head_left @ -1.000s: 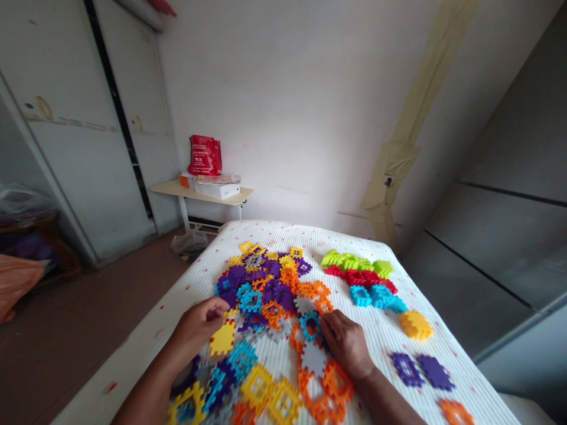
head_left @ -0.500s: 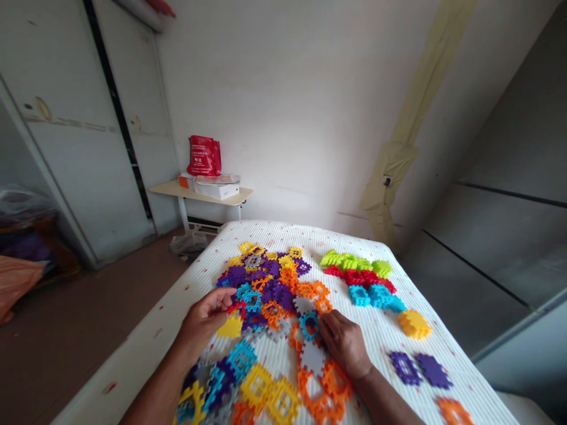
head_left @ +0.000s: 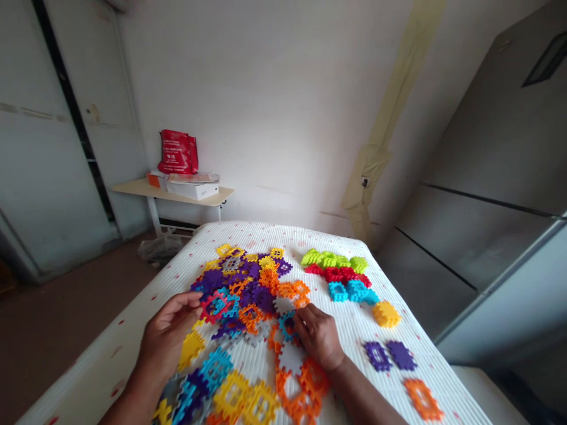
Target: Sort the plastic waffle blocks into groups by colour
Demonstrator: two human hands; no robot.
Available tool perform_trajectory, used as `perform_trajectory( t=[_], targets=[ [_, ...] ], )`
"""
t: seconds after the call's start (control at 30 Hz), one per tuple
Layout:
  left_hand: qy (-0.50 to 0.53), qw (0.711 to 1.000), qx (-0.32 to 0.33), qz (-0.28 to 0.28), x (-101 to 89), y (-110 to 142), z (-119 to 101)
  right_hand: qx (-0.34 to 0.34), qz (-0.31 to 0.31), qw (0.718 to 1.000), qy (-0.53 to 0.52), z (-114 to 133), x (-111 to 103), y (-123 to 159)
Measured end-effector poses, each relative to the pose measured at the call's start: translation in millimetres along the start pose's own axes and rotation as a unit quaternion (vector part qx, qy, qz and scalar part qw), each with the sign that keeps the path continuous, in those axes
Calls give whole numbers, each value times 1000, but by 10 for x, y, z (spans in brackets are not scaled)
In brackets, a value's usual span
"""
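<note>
My left hand [head_left: 170, 327] pinches a red toothed building tile [head_left: 207, 310] with an open middle, its fingertips at the tile's left side. The tile is turned face-on above the left part of the mixed pile, in front of a blue tile [head_left: 230, 306]. My right hand [head_left: 319, 336] is closed, fingers curled at the right edge of a blue tile [head_left: 282, 323] with a round opening. Its fingertips are partly hidden. Below that lie a grey tile [head_left: 291, 358] and orange frame tiles [head_left: 283, 394]. Purple tiles [head_left: 263, 297] fill the middle of the pile.
Stacks of green [head_left: 328, 258], red [head_left: 334, 274], blue [head_left: 354, 290] and yellow tiles [head_left: 386, 314] stand at right. Two purple tiles [head_left: 401, 355] and an orange one [head_left: 423, 399] lie nearer. A side table [head_left: 128, 188] with a red bag [head_left: 177, 152] stands behind.
The view has swung to the right. My left hand has turned the red tile from nearly edge-on to face-on. My right hand stays by the same blue tile.
</note>
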State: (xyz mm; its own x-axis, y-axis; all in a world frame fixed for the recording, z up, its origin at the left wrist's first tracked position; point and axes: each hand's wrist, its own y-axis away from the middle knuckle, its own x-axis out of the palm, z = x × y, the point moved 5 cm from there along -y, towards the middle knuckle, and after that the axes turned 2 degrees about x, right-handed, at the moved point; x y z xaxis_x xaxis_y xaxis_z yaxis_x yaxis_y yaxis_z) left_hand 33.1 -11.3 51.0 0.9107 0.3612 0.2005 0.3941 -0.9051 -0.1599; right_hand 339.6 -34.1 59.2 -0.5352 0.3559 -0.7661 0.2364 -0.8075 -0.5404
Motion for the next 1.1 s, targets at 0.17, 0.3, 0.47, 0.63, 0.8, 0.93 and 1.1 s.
perform_trajectory(
  t=[0.17,0.3,0.47,0.63,0.8,0.93,1.1],
  targets=[
    [70,996,-50,12,169,113,54,13,25,992,-121,413,32,-104],
    [67,993,-75,54,369,267,65,75,70,953,-284,734,173,-144],
    [60,994,-60,70,427,314,54,133,10,887,-443,817,293,-213],
    [15,988,-57,139,499,356,52,142,-26,896,-420,712,290,-257],
    [-48,979,-111,166,560,427,109,136,-40,921,-363,627,225,-261],
    [-87,971,-129,183,609,462,73,119,-27,947,-297,619,202,-247],
    [-96,969,-127,189,652,483,-16,25,-18,985,-173,755,194,-199]
  ],
)
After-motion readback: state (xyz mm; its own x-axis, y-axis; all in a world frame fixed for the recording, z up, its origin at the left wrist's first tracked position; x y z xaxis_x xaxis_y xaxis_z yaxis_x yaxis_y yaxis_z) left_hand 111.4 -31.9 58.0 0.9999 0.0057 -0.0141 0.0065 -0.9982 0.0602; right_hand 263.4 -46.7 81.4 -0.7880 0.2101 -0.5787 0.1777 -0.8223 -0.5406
